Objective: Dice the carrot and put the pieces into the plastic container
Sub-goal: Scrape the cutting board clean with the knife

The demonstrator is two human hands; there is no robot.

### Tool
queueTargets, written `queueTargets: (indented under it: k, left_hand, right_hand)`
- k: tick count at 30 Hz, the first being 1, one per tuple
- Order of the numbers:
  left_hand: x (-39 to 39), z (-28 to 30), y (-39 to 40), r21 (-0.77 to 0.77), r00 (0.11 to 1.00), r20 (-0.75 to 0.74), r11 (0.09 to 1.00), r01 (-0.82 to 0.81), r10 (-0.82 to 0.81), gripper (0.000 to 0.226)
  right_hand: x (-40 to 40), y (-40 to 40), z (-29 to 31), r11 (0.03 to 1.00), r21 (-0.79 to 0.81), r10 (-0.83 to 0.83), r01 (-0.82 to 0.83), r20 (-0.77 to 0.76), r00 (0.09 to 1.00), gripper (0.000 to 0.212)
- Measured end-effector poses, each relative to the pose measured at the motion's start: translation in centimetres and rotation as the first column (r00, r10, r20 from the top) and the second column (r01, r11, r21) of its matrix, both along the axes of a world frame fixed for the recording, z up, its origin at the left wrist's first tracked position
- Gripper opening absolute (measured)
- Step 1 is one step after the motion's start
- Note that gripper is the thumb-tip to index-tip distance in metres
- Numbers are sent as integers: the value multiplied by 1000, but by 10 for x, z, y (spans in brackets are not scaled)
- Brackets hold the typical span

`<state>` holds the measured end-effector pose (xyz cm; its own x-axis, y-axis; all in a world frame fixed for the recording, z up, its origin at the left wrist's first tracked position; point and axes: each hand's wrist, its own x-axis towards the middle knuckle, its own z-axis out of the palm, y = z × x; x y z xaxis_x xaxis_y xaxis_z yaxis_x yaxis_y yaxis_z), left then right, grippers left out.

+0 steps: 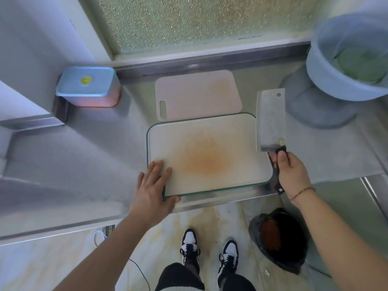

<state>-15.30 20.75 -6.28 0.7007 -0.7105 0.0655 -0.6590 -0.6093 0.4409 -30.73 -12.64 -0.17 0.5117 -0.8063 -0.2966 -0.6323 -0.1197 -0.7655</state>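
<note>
A white cutting board (220,141) with a green rim and an orange stain lies near the counter's front edge. No carrot shows on it. My left hand (154,190) rests flat on the board's near left corner, fingers straight. My right hand (290,175) grips the black handle of a cleaver (270,120), whose blade lies flat beside the board's right edge. A closed plastic container (88,87) with a blue lid and pink base stands at the back left of the counter.
A smaller pink cutting board (197,93) lies behind the white one. A pale blue basin (346,59) with something green inside stands on an upturned lid at the back right. A bin with a black bag (279,238) stands on the floor by my feet.
</note>
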Motion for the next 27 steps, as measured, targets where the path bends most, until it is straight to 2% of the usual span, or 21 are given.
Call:
queueTargets:
  k: [2, 6, 8, 12, 17, 23, 27]
  left_hand:
    - [-8, 7, -9, 3, 997, 66, 999, 40, -40, 69]
    - [-32, 14, -49, -155, 973, 134, 965, 210, -190, 42]
    - [-41, 10, -67, -213, 976, 165, 961, 177, -143, 34]
    - [-53, -2, -81, -257, 976, 214, 961, 98, -43, 20]
    - [-66, -12, -74, -330, 962, 274, 939, 98, -4, 12]
    - [-88, -21, -62, -334, 965, 263, 938, 99, -8, 11]
    - [-95, -21, -61, -342, 972, 234, 935, 98, -17, 9]
  right_hand:
    - [-1, -3, -1, 1000, 4, 13, -13, -5, 1000, 34]
    - [-15, 10, 10, 994, -74, 76, -77, -21, 997, 31]
    - [-28, 25, 18, 993, -62, 103, -102, 13, 995, 26]
    - [-61, 53, 21, 989, 69, 129, -131, 33, 991, 29]
    - [-95, 78, -3, 959, 233, 170, -164, -9, 985, 27]
    - [-111, 89, -21, 924, 280, 281, -261, -35, 959, 27]
    - [-99, 86, -19, 916, 299, 274, -269, 26, 961, 29]
